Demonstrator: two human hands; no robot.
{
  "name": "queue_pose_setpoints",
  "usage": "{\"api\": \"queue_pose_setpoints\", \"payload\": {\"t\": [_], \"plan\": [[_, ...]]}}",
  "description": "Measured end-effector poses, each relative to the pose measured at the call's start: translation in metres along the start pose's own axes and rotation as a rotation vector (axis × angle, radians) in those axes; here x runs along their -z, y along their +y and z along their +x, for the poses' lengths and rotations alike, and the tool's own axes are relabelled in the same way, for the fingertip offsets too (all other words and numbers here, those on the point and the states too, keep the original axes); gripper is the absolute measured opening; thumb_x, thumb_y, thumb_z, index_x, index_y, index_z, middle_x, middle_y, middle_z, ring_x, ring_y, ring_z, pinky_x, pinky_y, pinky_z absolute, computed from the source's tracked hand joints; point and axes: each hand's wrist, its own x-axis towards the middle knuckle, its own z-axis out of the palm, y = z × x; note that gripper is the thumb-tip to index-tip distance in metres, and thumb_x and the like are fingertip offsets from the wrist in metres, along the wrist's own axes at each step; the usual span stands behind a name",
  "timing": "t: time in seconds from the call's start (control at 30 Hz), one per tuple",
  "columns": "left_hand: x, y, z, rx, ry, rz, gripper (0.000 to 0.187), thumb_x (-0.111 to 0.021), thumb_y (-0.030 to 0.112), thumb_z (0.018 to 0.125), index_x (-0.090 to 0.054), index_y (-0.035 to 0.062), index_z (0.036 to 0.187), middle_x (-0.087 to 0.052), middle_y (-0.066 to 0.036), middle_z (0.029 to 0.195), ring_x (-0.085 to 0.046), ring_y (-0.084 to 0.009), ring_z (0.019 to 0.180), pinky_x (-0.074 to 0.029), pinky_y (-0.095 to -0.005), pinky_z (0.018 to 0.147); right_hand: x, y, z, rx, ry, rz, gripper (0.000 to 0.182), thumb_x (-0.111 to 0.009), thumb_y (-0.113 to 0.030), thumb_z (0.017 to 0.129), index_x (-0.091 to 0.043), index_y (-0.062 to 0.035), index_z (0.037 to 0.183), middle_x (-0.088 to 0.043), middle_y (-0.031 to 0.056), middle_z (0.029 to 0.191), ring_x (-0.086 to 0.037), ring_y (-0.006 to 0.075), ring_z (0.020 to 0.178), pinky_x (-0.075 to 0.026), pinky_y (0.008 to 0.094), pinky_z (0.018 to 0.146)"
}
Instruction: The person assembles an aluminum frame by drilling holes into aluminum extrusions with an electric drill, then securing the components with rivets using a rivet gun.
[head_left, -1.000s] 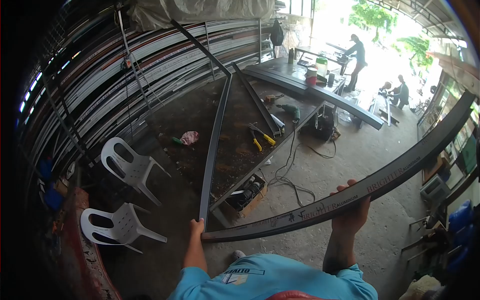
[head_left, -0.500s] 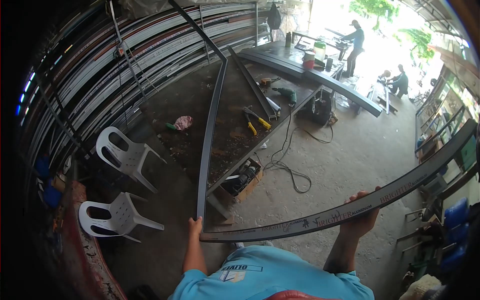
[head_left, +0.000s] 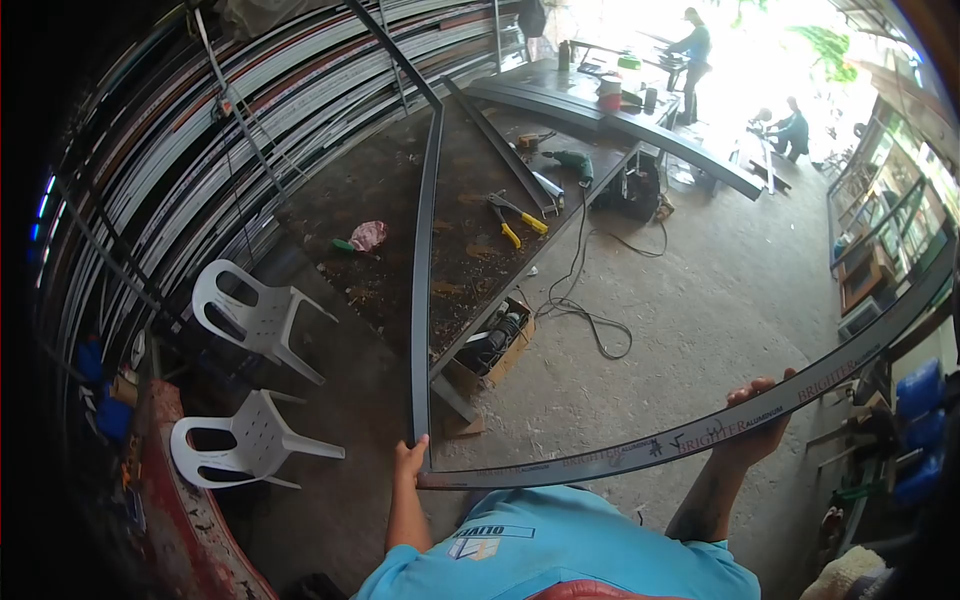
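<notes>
A large grey aluminum frame (head_left: 610, 462) stretches across the view in front of me, its near bar printed with "BRIGHTER ALUMINUM" and a handwritten mark. My left hand (head_left: 409, 460) is closed around its near left corner, thumb on top. My right hand (head_left: 762, 393) grips the near bar farther right, with its fingers over the far edge and the palm partly hidden. From the left corner, the frame's side bar (head_left: 424, 260) runs away over the dark worktable (head_left: 380, 290), bends in view, and continues to the top edge.
Yellow-handled cutters (head_left: 520, 220), a green power drill (head_left: 573, 166) and a pink cloth (head_left: 368, 236) lie on the worktable. Two white plastic chairs (head_left: 255, 310) stand at left. A cable (head_left: 590, 315) snakes over the floor. Two people (head_left: 697, 60) are at the back.
The frame's near corner and both hands appear slightly farther right. The view has shifted a little, moving the chairs and table with it. Both hands keep their grip.
</notes>
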Motion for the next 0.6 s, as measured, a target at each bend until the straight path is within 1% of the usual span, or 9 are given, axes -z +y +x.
{"api": "queue_pose_setpoints", "payload": {"t": [0.1,0.17,0.2,0.3,0.33,0.37,0.43,0.5,0.6], "plan": [[0.029,0.021,-0.009,-0.012,-0.08,0.046,0.066,-0.075,0.043,0.075,-0.059,-0.0105,0.11,-0.064,-0.024,0.105,-0.063,-0.0329,0.1,-0.048,-0.0396,0.085,-0.01,-0.008,-0.014,0.007,0.09,-0.062,0.047,-0.033,-0.034,0.101,-0.037,-0.0048,0.137,-0.062,0.0148,0.095,-0.065,0.0206,0.075,-0.056,0.0316,0.065],[0.044,0.029,-0.003,-0.071,-0.182,0.23,0.069,-0.074,0.05,0.073,-0.062,-0.0104,0.106,-0.065,-0.026,0.104,-0.064,-0.0347,0.099,-0.049,-0.0405,0.083,-0.017,-0.011,-0.019,-0.076,0.221,-0.036,0.047,-0.035,-0.033,0.1,-0.037,-0.0038,0.137,-0.062,0.0148,0.097,-0.064,0.0198,0.075,-0.054,0.0309,0.065],[0.042,0.007,0.012,-0.125,-0.136,0.289,0.065,-0.073,0.048,0.071,-0.064,-0.01,0.099,-0.065,-0.028,0.099,-0.065,-0.0376,0.096,-0.05,-0.042,0.081,-0.019,-0.015,-0.022,-0.07,0.208,-0.042,0.047,-0.035,-0.033,0.1,-0.037,-0.0038,0.137,-0.062,0.0148,0.097,-0.064,0.0198,0.075,-0.054,0.0309,0.065],[0.044,-0.008,-0.001,-0.211,-0.074,0.263,0.058,-0.071,0.041,0.069,-0.064,-0.01,0.097,-0.065,-0.029,0.095,-0.065,-0.0399,0.094,-0.05,-0.0429,0.08,-0.03,-0.028,-0.027,-0.039,0.128,-0.06,0.049,-0.04,-0.032,0.099,-0.036,-0.0034,0.138,-0.061,0.0141,0.099,-0.063,0.0196,0.074,-0.053,0.0308,0.066],[0.043,-0.01,-0.011,-0.161,-0.047,0.178,0.048,-0.069,0.032,0.067,-0.065,-0.0093,0.092,-0.067,-0.027,0.09,-0.066,-0.0375,0.089,-0.05,-0.0426,0.077,-0.036,-0.037,-0.029,-0.019,0.073,-0.05,0.049,-0.041,-0.031,0.099,-0.036,-0.0034,0.138,-0.06,0.0139,0.099,-0.062,0.02,0.075,-0.053,0.0307,0.066],[0.044,-0.014,-0.015,-0.156,-0.056,0.169,0.048,-0.069,0.032,0.067,-0.065,-0.0093,0.092,-0.067,-0.027,0.09,-0.066,-0.0375,0.089,-0.05,-0.0426,0.077,-0.04,-0.047,-0.032,0.0,0.02,-0.043,0.049,-0.043,-0.031,0.099,-0.035,-0.0034,0.139,-0.06,0.0136,0.1,-0.062,0.0205,0.075,-0.052,0.0307,0.065],[0.047,-0.025,-0.027,-0.028,-0.164,0.048,0.045,-0.069,0.03,0.067,-0.066,-0.0086,0.09,-0.067,-0.025,0.087,-0.067,-0.0341,0.083,-0.051,-0.0407,0.073,-0.044,-0.069,-0.035,-0.019,-0.013,-0.06,0.05,-0.044,-0.03,0.098,-0.035,-0.003,0.139,-0.06,0.0135,0.1,-0.061,0.0212,0.077,-0.052,0.0301,0.067],[0.048,-0.033,-0.042,-0.022,-0.183,0.015,0.042,-0.07,0.028,0.067,-0.066,-0.0075,0.088,-0.068,-0.022,0.084,-0.068,-0.0299,0.077,-0.051,-0.0379,0.069,-0.053,-0.09,-0.038,-0.001,-0.036,-0.044,0.05,-0.043,-0.029,0.099,-0.034,-0.0021,0.14,-0.059,0.0141,0.101,-0.061,0.0216,0.08,-0.052,0.0312,0.071],[0.046,-0.052,-0.064,0.031,-0.365,-0.192,0.035,-0.072,0.023,0.068,-0.066,-0.0063,0.086,-0.068,-0.016,0.08,-0.066,-0.0244,0.067,-0.051,-0.0336,0.06,-0.068,-0.123,-0.041,-0.017,-0.135,-0.038,0.047,-0.039,-0.025,0.1,-0.033,-0.0005,0.14,-0.057,0.0135,0.102,-0.06,0.0207,0.081,-0.052,0.0326,0.073]]}}
